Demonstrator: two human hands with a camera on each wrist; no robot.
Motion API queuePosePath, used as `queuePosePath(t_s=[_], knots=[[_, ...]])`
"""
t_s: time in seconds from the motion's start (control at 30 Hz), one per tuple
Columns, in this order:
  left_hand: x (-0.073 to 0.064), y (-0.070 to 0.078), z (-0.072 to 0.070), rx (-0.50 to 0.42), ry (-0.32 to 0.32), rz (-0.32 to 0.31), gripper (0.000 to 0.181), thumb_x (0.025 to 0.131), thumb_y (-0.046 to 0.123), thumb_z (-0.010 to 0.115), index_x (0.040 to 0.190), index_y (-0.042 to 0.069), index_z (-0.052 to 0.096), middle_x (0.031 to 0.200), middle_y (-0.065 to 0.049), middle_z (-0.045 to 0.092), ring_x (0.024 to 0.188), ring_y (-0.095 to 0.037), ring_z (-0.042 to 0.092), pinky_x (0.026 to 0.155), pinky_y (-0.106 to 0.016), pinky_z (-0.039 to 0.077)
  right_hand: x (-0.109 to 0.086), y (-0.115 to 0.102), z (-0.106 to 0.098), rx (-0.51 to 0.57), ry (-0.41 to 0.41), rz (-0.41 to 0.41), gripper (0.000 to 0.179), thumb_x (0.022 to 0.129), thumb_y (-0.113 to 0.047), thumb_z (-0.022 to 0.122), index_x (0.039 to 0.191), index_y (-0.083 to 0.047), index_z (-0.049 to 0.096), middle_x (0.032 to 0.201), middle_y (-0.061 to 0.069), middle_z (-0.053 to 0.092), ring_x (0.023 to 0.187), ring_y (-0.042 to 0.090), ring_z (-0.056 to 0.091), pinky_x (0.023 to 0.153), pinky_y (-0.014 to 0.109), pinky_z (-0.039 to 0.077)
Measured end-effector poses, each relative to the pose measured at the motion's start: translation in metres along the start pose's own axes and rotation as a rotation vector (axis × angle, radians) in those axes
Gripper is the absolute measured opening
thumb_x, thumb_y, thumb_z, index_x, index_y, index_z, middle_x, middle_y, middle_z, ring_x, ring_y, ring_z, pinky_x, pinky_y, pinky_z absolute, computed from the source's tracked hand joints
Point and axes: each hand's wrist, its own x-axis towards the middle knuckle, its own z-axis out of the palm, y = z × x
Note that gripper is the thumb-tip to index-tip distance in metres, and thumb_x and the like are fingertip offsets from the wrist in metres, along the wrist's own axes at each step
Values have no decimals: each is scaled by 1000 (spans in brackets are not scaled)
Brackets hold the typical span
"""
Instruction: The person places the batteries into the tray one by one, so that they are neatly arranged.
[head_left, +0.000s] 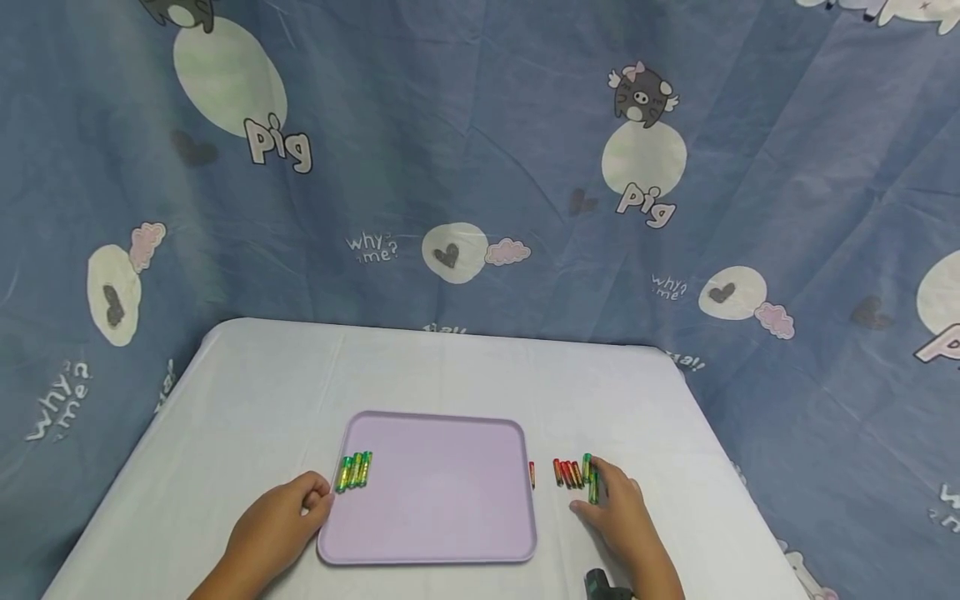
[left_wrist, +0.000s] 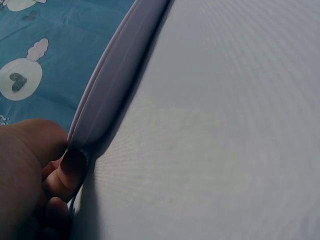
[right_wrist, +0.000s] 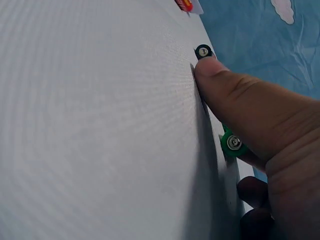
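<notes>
A lilac tray [head_left: 427,492] lies on the white table. My left hand [head_left: 277,521] pinches its left rim between thumb and curled fingers; the tray's edge [left_wrist: 112,75] runs up from the thumb in the left wrist view. Several green batteries [head_left: 354,472] stand in a row inside the tray's left side. Right of the tray, my right hand [head_left: 618,508] has thumb and index finger spread around a green battery [head_left: 594,487], its end [right_wrist: 234,143] visible behind the thumb. Another green battery [head_left: 587,467] is close to the index fingertip. Several red batteries [head_left: 567,474] lie just left of these.
A single red battery [head_left: 532,475] lies right beside the tray's right rim. A dark device [head_left: 603,586] sits at my right wrist. Patterned blue cloth [head_left: 480,167] hangs behind the white table [head_left: 450,367].
</notes>
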Motion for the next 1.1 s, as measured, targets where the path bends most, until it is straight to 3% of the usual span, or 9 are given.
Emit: queuePosePath(t_s=[0.47,1.1], knots=[[-1,0,0,1,-9,-18,13,98,32,67,97,19,66,78,7,57,72,-16,51,64,-35,38,3,-3,2,-12,3,-25,77,89,-31,83,155,-12,47,157,17,49,143,42,46,115,61,37],[-1,1,-1,-5,0,-2,13,98,32,68,96,20,65,78,8,57,71,-15,51,63,-34,39,5,-1,0,-28,37,0,78,85,-33,86,150,-6,52,145,18,56,137,39,54,114,59,40]])
